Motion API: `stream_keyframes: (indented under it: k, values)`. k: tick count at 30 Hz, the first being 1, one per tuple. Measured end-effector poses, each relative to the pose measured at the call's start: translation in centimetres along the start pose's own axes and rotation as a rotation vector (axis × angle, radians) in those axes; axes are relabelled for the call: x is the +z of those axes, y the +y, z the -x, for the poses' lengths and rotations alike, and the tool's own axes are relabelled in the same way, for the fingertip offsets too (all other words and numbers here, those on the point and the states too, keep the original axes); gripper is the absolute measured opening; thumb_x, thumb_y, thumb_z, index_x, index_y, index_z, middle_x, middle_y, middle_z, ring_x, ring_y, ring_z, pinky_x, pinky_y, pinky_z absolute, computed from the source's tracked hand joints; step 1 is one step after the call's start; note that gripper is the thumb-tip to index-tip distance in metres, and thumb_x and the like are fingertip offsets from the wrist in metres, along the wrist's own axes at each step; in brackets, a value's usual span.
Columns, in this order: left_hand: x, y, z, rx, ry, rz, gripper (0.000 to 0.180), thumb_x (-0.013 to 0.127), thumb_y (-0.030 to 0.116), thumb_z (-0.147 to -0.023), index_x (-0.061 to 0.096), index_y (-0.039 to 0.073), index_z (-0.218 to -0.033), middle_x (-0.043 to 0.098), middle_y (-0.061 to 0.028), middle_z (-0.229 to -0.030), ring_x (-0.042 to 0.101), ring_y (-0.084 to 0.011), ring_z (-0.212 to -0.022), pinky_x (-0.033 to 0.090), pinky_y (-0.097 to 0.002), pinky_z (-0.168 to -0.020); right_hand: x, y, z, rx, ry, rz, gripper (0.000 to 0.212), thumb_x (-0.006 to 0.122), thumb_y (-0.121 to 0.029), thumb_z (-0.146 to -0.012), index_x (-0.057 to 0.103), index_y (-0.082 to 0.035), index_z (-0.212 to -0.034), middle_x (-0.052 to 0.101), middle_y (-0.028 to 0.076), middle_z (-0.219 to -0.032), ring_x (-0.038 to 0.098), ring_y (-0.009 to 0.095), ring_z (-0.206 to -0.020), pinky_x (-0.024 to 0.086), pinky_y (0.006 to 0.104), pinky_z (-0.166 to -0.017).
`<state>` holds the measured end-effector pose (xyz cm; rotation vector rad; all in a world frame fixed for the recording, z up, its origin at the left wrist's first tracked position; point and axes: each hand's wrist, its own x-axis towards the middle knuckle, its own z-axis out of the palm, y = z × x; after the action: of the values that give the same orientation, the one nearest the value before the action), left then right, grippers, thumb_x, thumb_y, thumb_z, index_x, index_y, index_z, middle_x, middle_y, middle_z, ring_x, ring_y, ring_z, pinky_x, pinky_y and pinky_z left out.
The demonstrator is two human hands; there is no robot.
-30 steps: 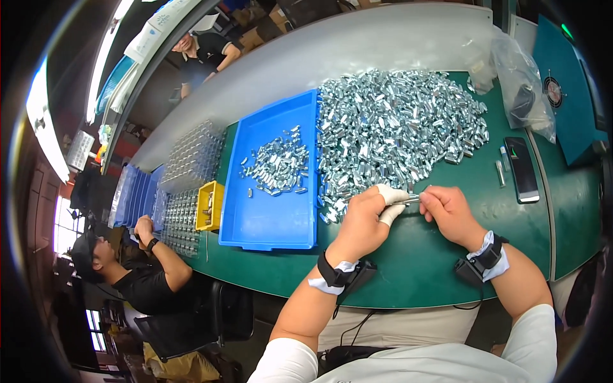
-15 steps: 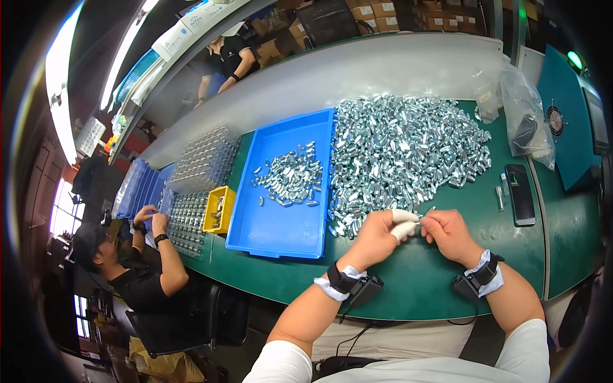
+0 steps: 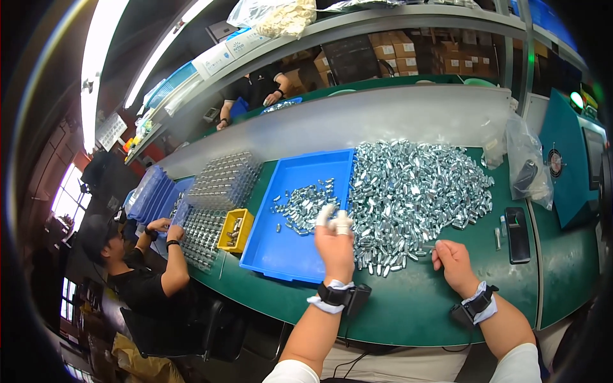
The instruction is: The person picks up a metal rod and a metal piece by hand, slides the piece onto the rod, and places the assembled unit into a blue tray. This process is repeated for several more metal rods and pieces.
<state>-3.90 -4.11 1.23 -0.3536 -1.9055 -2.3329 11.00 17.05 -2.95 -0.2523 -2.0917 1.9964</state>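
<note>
My left hand (image 3: 336,250) is raised over the right side of the blue tray (image 3: 281,262). White coverings wrap some of its fingers, which are apart, and nothing shows between them. Below and beyond the fingertips, small shiny metal pieces (image 3: 305,203) lie loose in the tray. My right hand (image 3: 456,263) is at the near right edge of a big heap of similar metal pieces (image 3: 418,191). Its fingers are curled in and pinched with the thumb; what they hold, if anything, is too small to make out.
A yellow bin (image 3: 235,231) and clear trays with rows of parts (image 3: 220,182) stand left of the blue tray. A co-worker (image 3: 140,262) sits there. At right lie a phone (image 3: 518,235), a plastic bag (image 3: 529,166) and a teal machine (image 3: 568,172).
My hands have come apart from where they met in front of the heap. The left moved left and forward over the tray; the right shifted slightly. The view has tilted up.
</note>
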Motion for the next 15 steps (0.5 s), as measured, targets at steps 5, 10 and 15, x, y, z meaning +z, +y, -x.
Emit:
stream_keyframes:
  k: [5,10,15]
  values:
    - [-0.1,-0.7,-1.2,-0.016,0.063,-0.016,0.031,0.066,0.012,-0.094,0.058,0.003,-0.123,0.065,-0.0045,-0.09,0.058,-0.0083,-0.076,0.048,-0.0238,-0.07,0.0,-0.8,0.1,0.013,-0.03,0.085,0.038,0.047,-0.024,-0.103,0.057,-0.004,-0.073,0.053,-0.001,-0.061,0.047,0.006,-0.057,0.037,0.0231,-0.055]
    - [0.1,-0.8,-0.3,0.004,-0.237,-0.57,0.028,0.073,0.01,-0.085,0.066,0.003,-0.111,0.066,-0.008,-0.097,0.061,-0.0175,-0.081,0.05,-0.0301,-0.074,0.4,-1.0,-1.2,0.025,-0.06,0.025,0.038,0.048,-0.027,-0.104,0.058,-0.004,-0.075,0.053,-0.001,-0.063,0.047,0.006,-0.06,0.037,0.0229,-0.057]
    - [0.9,-2.1,-0.1,0.36,-0.549,-0.869,0.032,0.076,0.004,-0.076,0.067,0.003,-0.106,0.065,-0.0141,-0.099,0.06,-0.033,-0.094,0.048,-0.0402,-0.086,0.1,-0.2,-1.1,0.004,-0.068,0.018,0.04,0.049,-0.03,-0.103,0.061,-0.003,-0.076,0.055,-0.001,-0.061,0.048,0.005,-0.057,0.038,0.0237,-0.054]
